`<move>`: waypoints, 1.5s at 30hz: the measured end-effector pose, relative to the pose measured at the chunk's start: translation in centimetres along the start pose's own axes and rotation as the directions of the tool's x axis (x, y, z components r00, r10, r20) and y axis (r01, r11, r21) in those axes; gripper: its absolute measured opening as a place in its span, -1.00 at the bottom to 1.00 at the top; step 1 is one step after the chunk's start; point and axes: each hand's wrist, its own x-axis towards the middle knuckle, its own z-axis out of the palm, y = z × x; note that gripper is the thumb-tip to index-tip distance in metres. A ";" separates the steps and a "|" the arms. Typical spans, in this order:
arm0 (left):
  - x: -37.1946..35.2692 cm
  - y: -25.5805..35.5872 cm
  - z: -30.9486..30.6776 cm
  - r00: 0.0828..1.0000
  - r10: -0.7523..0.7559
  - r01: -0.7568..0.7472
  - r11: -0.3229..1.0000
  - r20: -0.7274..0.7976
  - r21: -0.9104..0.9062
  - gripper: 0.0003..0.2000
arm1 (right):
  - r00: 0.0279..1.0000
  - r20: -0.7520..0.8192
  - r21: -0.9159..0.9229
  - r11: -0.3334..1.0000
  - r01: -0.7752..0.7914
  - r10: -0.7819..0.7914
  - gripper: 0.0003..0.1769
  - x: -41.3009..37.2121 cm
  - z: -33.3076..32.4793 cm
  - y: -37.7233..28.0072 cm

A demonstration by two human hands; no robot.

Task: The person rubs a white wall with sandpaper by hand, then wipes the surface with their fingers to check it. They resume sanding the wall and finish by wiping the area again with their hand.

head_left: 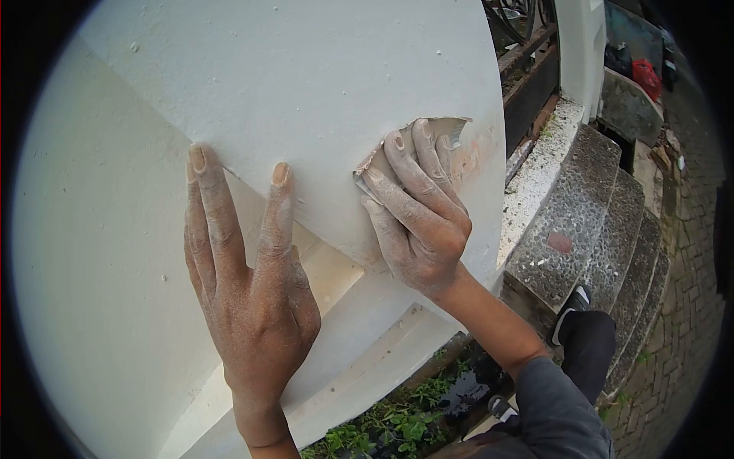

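Note:
A worn, curled sheet of sandpaper (453,127) lies against the white painted wall (321,84). My right hand (420,210) presses it there, with fingers bent over the sheet and its torn edges sticking out past the fingertips. To the left, my left hand (256,275) rests flat along a slanted edge of the wall, fingers stretched and spread, holding nothing. Pale dust coats both hands. A recessed cream-coloured ledge (329,271) shows between them. Beside the right hand, a reddish-brown patch (478,157) marks the wall.
Curved pebbled steps (562,229) descend on the right towards a brick-paved path (688,306). My shoe (575,302) is on the steps. Green plants (397,424) grow below the wall. A metal gate (527,84) and a red bag (646,79) are farther back.

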 end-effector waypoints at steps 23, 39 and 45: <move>0.0 -0.1 -0.2 0.998 -0.025 0.034 0.989 0.065 -0.145 -0.26 | 0.985 0.149 0.050 0.996 0.079 -0.085 -0.80 -5.5 -0.9 0.4; -0.1 -0.1 0.0 0.997 0.018 -0.013 0.998 0.077 -0.069 -0.14 | 0.981 0.189 0.059 0.998 0.024 -0.035 -0.71 -7.0 -1.5 0.0; -0.3 0.4 0.4 0.999 -0.003 0.008 0.994 0.052 -0.109 -0.13 | 0.985 0.159 0.098 0.994 0.046 -0.061 -0.78 -1.7 -0.5 -1.3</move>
